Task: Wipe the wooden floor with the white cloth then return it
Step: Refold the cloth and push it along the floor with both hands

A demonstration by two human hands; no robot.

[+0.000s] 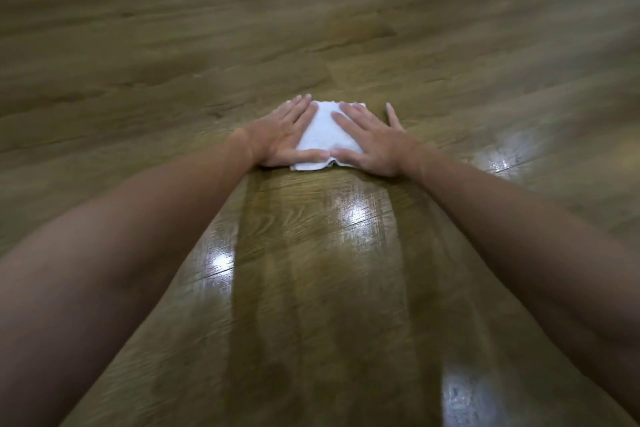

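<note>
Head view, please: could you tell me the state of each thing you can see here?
white cloth: folded, lying flat on the floor, pressed under both hands.
left hand: fingers straight, palm down on the cloth's left side.
right hand: fingers spread, flat on the cloth's right side, little finger on the floor.
wooden floor: darker and glossy in a band nearer the person than the cloth, duller beyond it.

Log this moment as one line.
phase: wiping | left hand: flat on white cloth | right hand: flat on cloth | wooden floor: glossy streak behind cloth
</note>
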